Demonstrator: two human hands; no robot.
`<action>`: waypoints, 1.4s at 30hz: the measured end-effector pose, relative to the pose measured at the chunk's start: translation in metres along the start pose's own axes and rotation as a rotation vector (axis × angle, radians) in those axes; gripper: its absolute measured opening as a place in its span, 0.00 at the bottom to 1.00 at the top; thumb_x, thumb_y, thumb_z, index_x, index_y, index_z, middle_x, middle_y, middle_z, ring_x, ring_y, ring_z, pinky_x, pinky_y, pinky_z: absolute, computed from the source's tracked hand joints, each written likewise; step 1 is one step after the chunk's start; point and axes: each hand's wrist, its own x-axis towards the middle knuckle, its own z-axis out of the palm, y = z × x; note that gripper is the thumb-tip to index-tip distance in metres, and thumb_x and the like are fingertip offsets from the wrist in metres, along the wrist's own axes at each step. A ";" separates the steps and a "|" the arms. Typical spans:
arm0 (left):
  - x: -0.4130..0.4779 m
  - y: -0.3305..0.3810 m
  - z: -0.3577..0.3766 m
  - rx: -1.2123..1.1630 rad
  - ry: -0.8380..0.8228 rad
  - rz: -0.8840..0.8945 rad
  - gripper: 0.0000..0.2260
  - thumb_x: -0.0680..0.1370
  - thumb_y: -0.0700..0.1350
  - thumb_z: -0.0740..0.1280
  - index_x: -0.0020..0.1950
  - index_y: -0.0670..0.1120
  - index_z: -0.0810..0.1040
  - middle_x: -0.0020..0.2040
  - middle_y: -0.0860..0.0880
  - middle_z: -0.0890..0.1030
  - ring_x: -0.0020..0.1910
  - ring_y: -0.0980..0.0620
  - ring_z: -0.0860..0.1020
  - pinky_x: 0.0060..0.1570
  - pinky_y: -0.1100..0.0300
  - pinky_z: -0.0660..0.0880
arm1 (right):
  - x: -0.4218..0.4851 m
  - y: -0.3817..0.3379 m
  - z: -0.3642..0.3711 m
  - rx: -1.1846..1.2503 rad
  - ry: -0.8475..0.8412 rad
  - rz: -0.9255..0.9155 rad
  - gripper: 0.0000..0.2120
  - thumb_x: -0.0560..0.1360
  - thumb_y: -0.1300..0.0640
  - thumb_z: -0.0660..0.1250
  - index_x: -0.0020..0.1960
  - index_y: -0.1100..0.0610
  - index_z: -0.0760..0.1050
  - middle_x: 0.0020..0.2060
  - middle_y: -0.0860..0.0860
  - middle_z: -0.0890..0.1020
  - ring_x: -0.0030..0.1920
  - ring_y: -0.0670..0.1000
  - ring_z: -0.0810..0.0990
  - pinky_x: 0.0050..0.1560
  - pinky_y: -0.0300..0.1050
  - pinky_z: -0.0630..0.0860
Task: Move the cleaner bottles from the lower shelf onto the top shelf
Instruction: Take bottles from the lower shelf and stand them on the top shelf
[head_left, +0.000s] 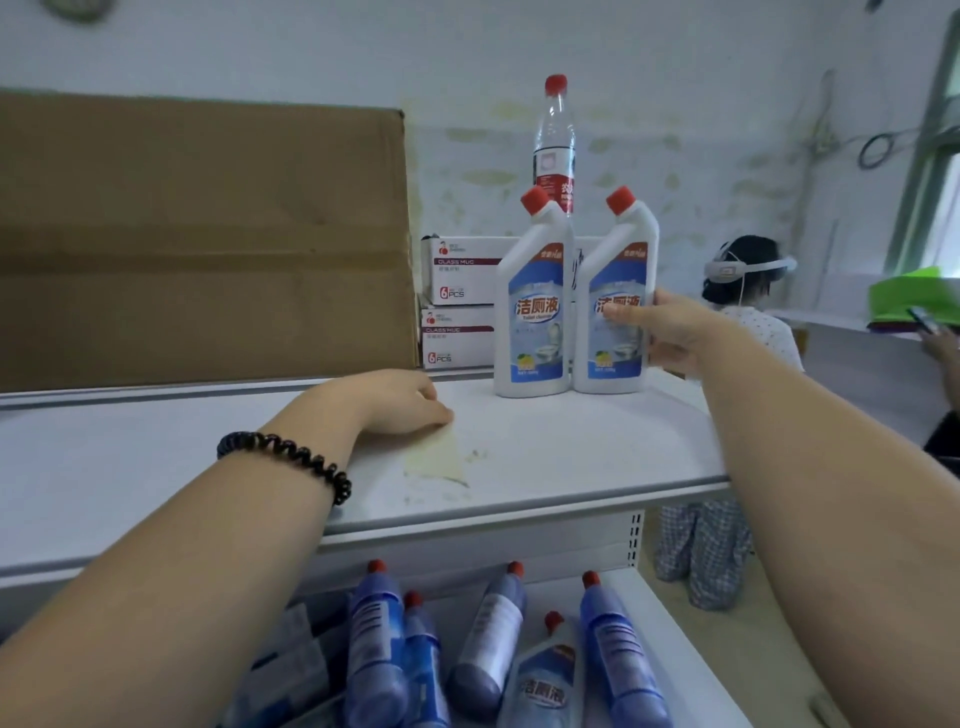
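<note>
Flat brown cardboard (197, 234) stands behind your smooth white top shelf (545, 457). Below it, the lower shelf (691, 649) carries a heap of lying cleaner bottles (374, 639), mostly blue plastic with red caps. On the top shelf two white, angle-necked bottles stand upright, touching side by side. The left white bottle (532, 312) stands free. Your right grip (670, 332) holds the right white bottle (621, 260), thumb across its glossy label and fingers round the back. Your left grip (400, 402) rests palm down on the top shelf, loose and holding nothing, with a coiled black bracelet (291, 457) at the wrist.
</note>
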 end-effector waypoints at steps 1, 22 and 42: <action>0.000 0.001 0.000 0.002 0.000 -0.001 0.19 0.81 0.60 0.62 0.68 0.52 0.75 0.69 0.51 0.74 0.66 0.49 0.72 0.65 0.54 0.67 | 0.002 0.002 0.000 0.003 0.011 -0.002 0.20 0.71 0.58 0.76 0.61 0.55 0.77 0.53 0.53 0.86 0.53 0.58 0.85 0.50 0.60 0.82; 0.004 -0.003 0.003 -0.029 -0.007 -0.017 0.19 0.80 0.61 0.62 0.67 0.53 0.74 0.65 0.52 0.75 0.64 0.50 0.73 0.66 0.52 0.68 | 0.010 0.016 0.009 0.150 -0.026 0.001 0.18 0.79 0.57 0.68 0.67 0.53 0.72 0.59 0.54 0.83 0.58 0.58 0.82 0.58 0.64 0.78; 0.001 -0.004 0.004 -0.040 -0.013 0.007 0.20 0.82 0.59 0.61 0.70 0.52 0.74 0.71 0.51 0.73 0.68 0.49 0.71 0.68 0.53 0.66 | 0.008 0.012 0.005 0.323 -0.059 0.052 0.26 0.81 0.36 0.55 0.69 0.50 0.76 0.61 0.53 0.83 0.62 0.58 0.82 0.66 0.63 0.73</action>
